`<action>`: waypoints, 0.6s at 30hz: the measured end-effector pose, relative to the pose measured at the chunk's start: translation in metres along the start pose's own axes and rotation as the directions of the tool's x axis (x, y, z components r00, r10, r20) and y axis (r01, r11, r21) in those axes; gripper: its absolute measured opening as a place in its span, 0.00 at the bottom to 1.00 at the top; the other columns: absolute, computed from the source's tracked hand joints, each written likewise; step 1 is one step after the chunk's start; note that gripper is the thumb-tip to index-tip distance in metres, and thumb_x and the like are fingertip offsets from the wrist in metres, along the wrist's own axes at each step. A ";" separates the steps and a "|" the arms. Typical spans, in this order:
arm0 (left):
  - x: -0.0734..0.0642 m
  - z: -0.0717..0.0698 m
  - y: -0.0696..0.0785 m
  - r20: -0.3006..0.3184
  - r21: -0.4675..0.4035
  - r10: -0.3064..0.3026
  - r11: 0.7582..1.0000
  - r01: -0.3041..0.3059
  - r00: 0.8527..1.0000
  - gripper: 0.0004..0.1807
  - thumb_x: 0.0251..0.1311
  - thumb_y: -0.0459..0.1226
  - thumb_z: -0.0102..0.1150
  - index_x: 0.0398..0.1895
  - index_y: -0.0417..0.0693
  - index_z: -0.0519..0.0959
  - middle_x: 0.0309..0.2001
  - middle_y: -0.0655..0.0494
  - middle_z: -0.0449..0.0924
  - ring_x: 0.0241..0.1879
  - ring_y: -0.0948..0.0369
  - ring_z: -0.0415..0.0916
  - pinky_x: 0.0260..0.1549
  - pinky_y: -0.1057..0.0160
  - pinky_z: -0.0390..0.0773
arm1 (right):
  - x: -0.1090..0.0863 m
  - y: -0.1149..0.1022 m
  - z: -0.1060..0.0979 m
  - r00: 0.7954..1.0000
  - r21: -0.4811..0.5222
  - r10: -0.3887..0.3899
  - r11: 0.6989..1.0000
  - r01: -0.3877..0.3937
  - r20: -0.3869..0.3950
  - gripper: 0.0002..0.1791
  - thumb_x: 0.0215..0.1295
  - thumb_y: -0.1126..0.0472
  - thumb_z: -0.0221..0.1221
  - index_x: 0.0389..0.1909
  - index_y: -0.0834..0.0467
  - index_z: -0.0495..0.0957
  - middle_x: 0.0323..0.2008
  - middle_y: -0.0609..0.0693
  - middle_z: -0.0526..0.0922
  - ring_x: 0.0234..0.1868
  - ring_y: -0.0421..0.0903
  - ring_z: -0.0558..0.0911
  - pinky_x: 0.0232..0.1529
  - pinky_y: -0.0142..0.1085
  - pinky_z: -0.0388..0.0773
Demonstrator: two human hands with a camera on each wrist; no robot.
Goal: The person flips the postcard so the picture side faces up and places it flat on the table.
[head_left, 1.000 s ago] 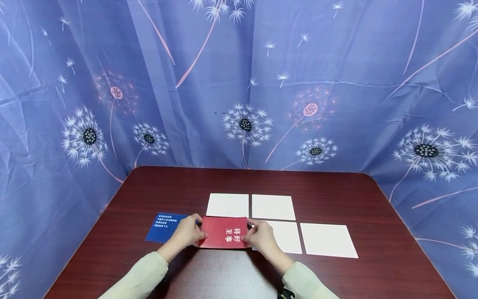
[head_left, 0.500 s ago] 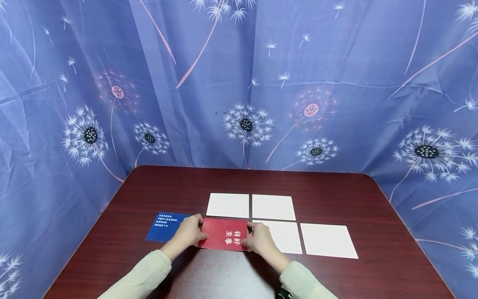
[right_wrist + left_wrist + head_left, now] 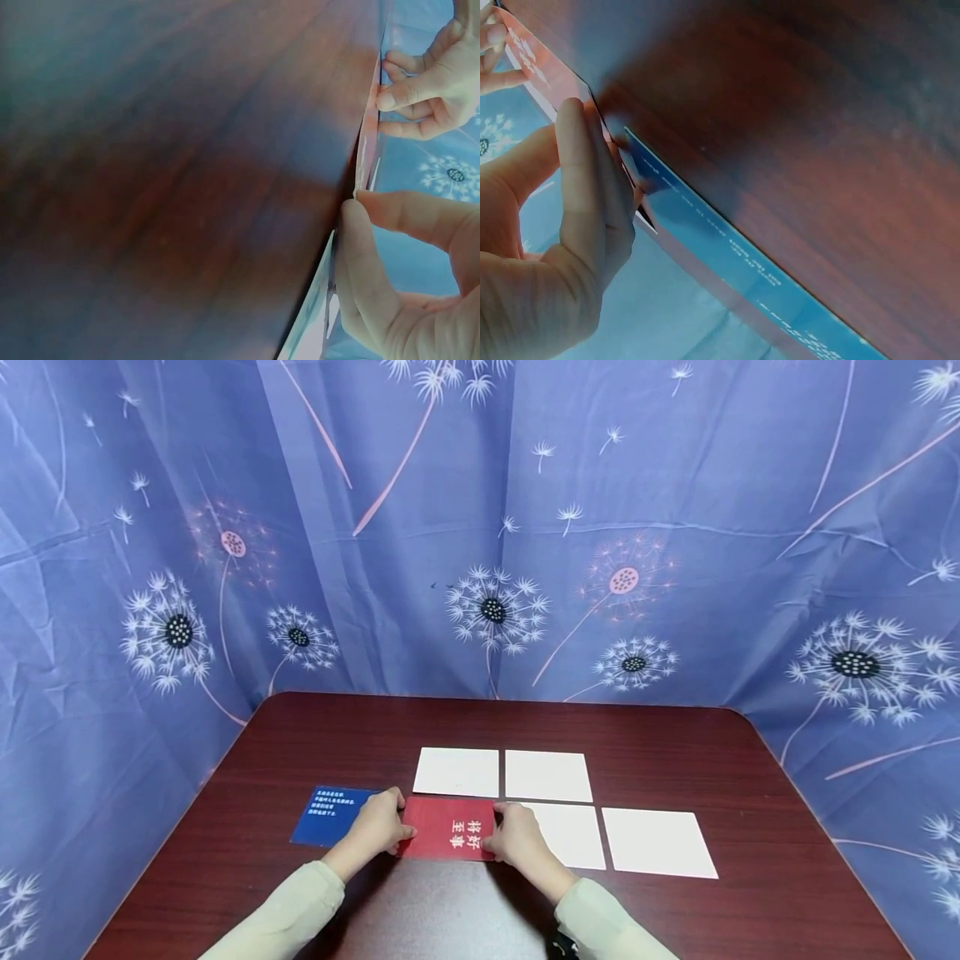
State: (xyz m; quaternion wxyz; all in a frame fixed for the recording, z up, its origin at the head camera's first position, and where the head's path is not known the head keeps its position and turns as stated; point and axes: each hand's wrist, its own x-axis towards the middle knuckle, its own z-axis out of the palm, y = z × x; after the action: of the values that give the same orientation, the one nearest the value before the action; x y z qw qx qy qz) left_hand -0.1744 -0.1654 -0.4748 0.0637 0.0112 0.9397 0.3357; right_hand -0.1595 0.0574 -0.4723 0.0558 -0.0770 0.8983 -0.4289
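Observation:
A red card (image 3: 438,828) with white characters lies nearly level over the middle of the table, its characters turned upside down in the head view. My left hand (image 3: 378,822) pinches its left edge, thumb in front and fingers behind. At the opposite edge my right hand (image 3: 521,839) pinches it likewise. The right wrist view shows the card (image 3: 366,146) edge-on between thumb and index finger. A blue card (image 3: 330,818) with white writing lies left of the red one, partly covered by my left hand. My right hand overlaps a white card (image 3: 573,837).
Two white cards, one at the back left (image 3: 456,772) and one at the back right (image 3: 549,776), lie behind the red card. Another white card (image 3: 660,842) lies farther right. A dark red-brown table (image 3: 780,893) bears them, with a blue dandelion-print curtain (image 3: 420,635) around it.
The red card has shifted very slightly toward me, both hands still gripping its edges. The blue and white cards stay where they were.

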 end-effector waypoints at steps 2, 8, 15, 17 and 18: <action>-0.001 0.000 0.000 -0.006 0.009 0.003 1.000 -0.003 1.000 0.20 0.44 0.26 0.73 0.34 0.34 0.68 0.18 0.50 0.71 0.08 0.63 0.74 0.10 0.67 0.77 | 0.001 0.000 0.000 1.000 -0.012 -0.002 1.000 0.002 -0.002 0.33 0.41 0.77 0.67 0.54 0.80 0.70 0.09 0.48 0.74 0.07 0.38 0.74 0.12 0.29 0.75; -0.003 0.000 0.001 -0.025 -0.004 -0.003 1.000 0.003 1.000 0.20 0.46 0.27 0.72 0.34 0.34 0.67 0.19 0.48 0.72 0.07 0.63 0.74 0.10 0.67 0.77 | 0.001 -0.001 -0.001 1.000 -0.061 -0.027 0.998 0.026 -0.013 0.31 0.40 0.77 0.66 0.51 0.80 0.71 0.09 0.47 0.74 0.07 0.39 0.74 0.13 0.28 0.75; -0.005 -0.010 0.006 -0.054 -0.102 -0.042 0.994 0.036 0.998 0.17 0.52 0.29 0.68 0.38 0.33 0.68 0.16 0.51 0.74 0.11 0.61 0.75 0.12 0.64 0.78 | -0.001 0.001 -0.011 1.000 0.034 -0.023 0.999 0.024 -0.014 0.27 0.47 0.76 0.61 0.53 0.79 0.71 0.09 0.45 0.73 0.07 0.34 0.71 0.11 0.29 0.74; -0.006 -0.012 0.008 -0.070 -0.124 -0.042 0.992 0.033 0.997 0.17 0.53 0.29 0.66 0.39 0.32 0.68 0.17 0.52 0.74 0.12 0.60 0.76 0.14 0.64 0.79 | -0.003 0.003 -0.016 0.999 0.048 -0.041 0.998 0.042 -0.029 0.25 0.51 0.75 0.60 0.53 0.78 0.71 0.11 0.45 0.72 0.08 0.33 0.70 0.12 0.28 0.73; -0.006 -0.014 0.009 -0.078 -0.140 -0.041 0.990 0.030 0.996 0.17 0.53 0.29 0.66 0.40 0.32 0.69 0.18 0.53 0.74 0.12 0.60 0.76 0.15 0.63 0.79 | -0.003 0.004 -0.018 0.998 0.048 -0.053 0.997 0.055 -0.040 0.24 0.51 0.74 0.59 0.52 0.78 0.72 0.12 0.45 0.73 0.08 0.33 0.71 0.12 0.28 0.72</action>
State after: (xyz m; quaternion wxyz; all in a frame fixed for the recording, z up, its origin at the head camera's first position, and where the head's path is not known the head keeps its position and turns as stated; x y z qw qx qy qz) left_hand -0.1705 -0.1671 -0.4577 0.0323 -0.0238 0.9160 0.3992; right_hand -0.1596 0.0745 -0.4643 0.0286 -0.0914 0.8861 -0.4535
